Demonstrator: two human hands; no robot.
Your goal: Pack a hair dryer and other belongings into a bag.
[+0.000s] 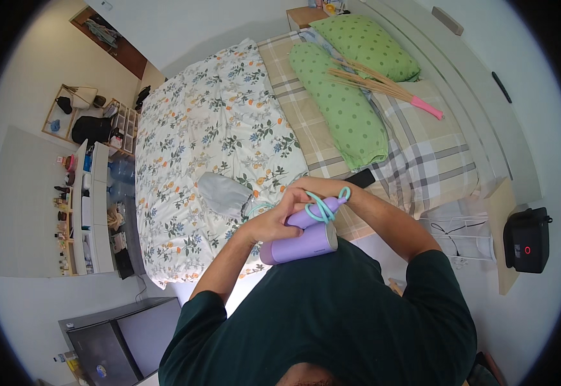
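My left hand grips a lavender hair dryer, with its fingers around the slimmer handle and the wider barrel just below. Loops of mint-green cord circle the handle, and more cord shows left of the hand. My right hand reaches across at the far side of the handle, beside the left fingers; its own fingers are largely hidden, so its hold cannot be made out. A grey cloth pouch lies on the floral quilt, to the left of both hands.
A black phone-like slab lies on the bed beside my right forearm. Beyond are a green bolster, a green pillow and a bundle of thin sticks with a pink handle. A wooden shelf stands at right.
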